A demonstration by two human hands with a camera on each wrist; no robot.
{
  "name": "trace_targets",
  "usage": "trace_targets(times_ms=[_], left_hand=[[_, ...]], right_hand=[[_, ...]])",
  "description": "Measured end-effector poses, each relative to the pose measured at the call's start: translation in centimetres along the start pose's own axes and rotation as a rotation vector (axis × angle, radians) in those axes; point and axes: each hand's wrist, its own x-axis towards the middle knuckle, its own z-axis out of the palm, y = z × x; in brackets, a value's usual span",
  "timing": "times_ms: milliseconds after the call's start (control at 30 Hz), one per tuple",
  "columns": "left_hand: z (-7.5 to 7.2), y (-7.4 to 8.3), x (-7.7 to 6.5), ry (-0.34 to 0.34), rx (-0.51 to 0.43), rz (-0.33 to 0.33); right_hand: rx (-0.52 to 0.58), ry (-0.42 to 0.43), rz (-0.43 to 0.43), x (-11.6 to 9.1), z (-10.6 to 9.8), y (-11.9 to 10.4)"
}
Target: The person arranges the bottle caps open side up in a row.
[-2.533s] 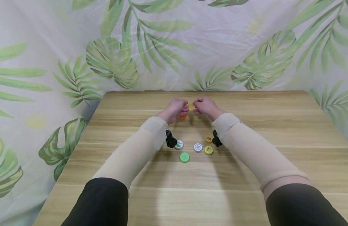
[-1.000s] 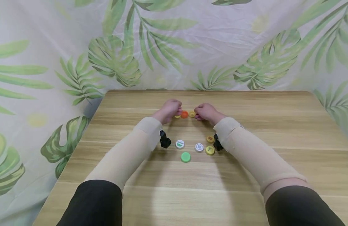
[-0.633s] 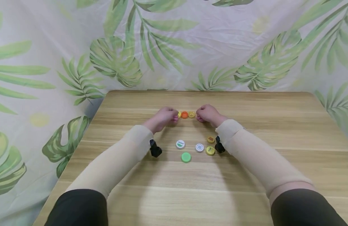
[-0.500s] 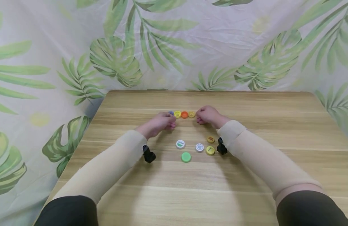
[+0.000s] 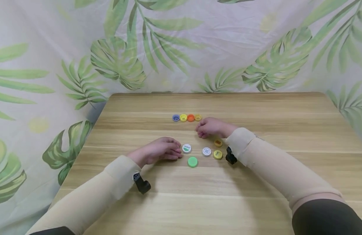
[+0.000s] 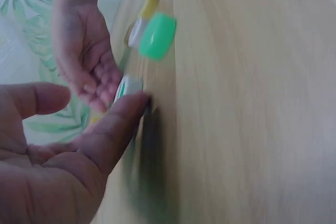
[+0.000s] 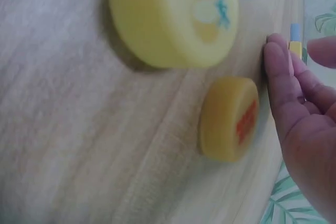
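Note:
My left hand hovers just left of a white bottle cap with green print. In the left wrist view its thumb stands apart from the fingers, which partly cover that cap; whether they touch it I cannot tell. My right hand holds nothing, its fingers loosely bent and the thumb apart, just in front of a row of caps. That row runs blue cap, yellow cap, orange cap, amber cap, hollow sides seemingly up and edges close together.
Nearer me lie a green cap, a white cap with a grey print, a yellow cap and a darker yellow cap by the right wrist. The wooden table ends at a leaf-patterned cloth.
Both hands have left the row, baring the blue and yellow caps at its left end. My left hand has come toward me to the white-and-green cap; the right moved slightly nearer too.

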Motion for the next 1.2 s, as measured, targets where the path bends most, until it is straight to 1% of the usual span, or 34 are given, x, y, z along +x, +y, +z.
trace_targets(times_ms=[133,200,267,300,367,433,533,600,633,700,833,933,1000,1100,1200], left_hand=[[1.1,0.3,1.1,0.031,-0.132,0.022],[1.4,0.6,1.9,0.058,-0.179,0.040],[1.7,0.9,2.7,0.087,-0.204,0.052],[1.7,0.9,3.1,0.095,-0.199,0.062],[1.8,1.0,3.7,0.117,-0.148,0.080],[1.8,1.0,3.9,0.135,-0.045,0.094],[2.0,0.8,4.0,0.164,0.151,0.112],[2.2,0.9,3.8,0.169,0.239,0.112],[2.4,1.0,3.7,0.165,0.261,0.110],[2.8,1.2,3.4,0.150,0.257,0.093],[3.4,1.5,3.1,0.114,0.162,0.068],[3.4,1.7,3.3,0.121,0.123,0.077],[3.2,1.7,3.6,0.139,0.119,0.084],[2.9,1.8,4.2,0.167,0.164,0.087],[2.7,1.8,4.9,0.194,0.198,0.088]], right_hand=[[-0.064,-0.021,-0.031,-0.1,0.1,0.2],[-0.105,-0.032,-0.046,-0.1,0.1,0.3],[-0.146,-0.051,-0.062,-0.1,0.2,0.4],[-0.161,-0.060,-0.071,-0.1,0.2,0.4],[-0.180,-0.069,-0.086,-0.1,0.3,0.5],[-0.214,-0.077,-0.106,-0.2,0.3,0.5],[-0.206,-0.071,-0.107,-0.5,0.3,0.8],[-0.205,-0.070,-0.102,-0.7,0.2,0.9],[-0.203,-0.076,-0.097,-0.7,0.1,1.0],[-0.212,-0.103,-0.088,-0.8,0.0,1.0],[-0.281,-0.139,-0.100,-0.9,-0.2,0.8],[-0.329,-0.119,-0.119,-0.9,-0.1,0.6],[-0.352,-0.101,-0.123,-0.8,0.0,0.4],[-0.384,-0.073,-0.128,-0.7,0.1,0.4],[-0.368,-0.044,-0.119,-0.6,0.2,0.6]])
